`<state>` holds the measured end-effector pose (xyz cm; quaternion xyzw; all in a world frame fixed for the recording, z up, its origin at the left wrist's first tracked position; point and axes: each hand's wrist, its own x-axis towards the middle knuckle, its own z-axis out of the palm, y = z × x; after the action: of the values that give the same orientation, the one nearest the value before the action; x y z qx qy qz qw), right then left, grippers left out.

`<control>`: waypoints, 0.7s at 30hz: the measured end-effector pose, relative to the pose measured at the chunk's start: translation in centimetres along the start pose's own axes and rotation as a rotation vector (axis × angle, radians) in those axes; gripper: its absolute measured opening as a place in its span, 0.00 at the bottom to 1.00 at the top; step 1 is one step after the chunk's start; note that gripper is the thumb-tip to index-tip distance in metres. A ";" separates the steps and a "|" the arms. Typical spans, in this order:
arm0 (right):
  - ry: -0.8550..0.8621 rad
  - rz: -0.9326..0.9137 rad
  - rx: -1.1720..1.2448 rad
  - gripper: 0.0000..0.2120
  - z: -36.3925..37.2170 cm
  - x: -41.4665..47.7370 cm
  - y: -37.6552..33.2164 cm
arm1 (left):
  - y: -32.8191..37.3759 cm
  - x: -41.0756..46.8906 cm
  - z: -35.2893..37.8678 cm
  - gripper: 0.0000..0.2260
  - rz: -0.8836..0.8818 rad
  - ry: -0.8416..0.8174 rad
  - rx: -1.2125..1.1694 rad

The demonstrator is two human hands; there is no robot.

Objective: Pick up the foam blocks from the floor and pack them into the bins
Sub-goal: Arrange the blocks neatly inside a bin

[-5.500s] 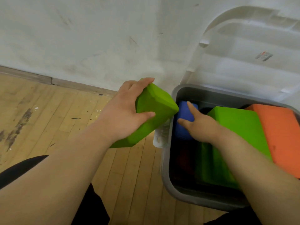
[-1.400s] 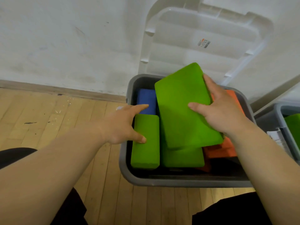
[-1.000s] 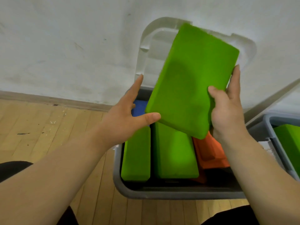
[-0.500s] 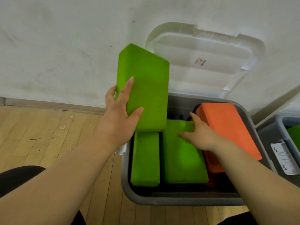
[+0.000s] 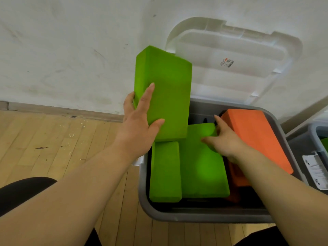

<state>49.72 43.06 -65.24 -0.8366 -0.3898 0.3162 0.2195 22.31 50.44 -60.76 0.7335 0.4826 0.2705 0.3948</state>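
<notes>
My left hand (image 5: 137,127) grips a green foam block (image 5: 165,89) and holds it upright above the left rear corner of the grey bin (image 5: 195,214). Inside the bin a narrow green block (image 5: 165,172) lies along the left wall, and a wider green block (image 5: 202,167) lies beside it. My right hand (image 5: 222,140) grips the far end of that wider block, fingers curled over its edge. An orange block (image 5: 255,137) leans tilted on the right side of the bin, over another orange block (image 5: 236,174).
A clear plastic lid (image 5: 230,59) leans against the white wall (image 5: 71,50) behind the bin. A second grey bin (image 5: 317,157) stands at the right edge. Wooden floor (image 5: 53,148) lies to the left. My dark-clothed knees show at the bottom.
The green block went from both hands to my left hand alone and now stands upright at the bin's left. My right hand dropped onto the wider green block inside the bin.
</notes>
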 end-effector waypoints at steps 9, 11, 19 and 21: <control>-0.147 -0.029 0.175 0.50 -1.6 -2.7 -0.4 | -0.1 0.0 0.9 0.40 0.017 0.056 0.007; -0.072 -0.093 0.091 0.48 -2.7 -3.2 -1.6 | 0.2 -0.2 1.0 0.40 0.018 0.066 0.015; 0.324 -0.222 0.014 0.32 -13.1 -5.3 -3.0 | 2.2 -0.5 1.2 0.38 0.070 0.143 0.164; 0.333 -0.203 -0.028 0.31 -14.5 -4.9 -2.0 | 3.2 -0.5 1.5 0.37 0.081 0.172 0.252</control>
<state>56.40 38.65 -52.04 -0.8367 -0.4349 0.1442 0.3000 24.81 48.76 -58.89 0.7703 0.5148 0.2852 0.2458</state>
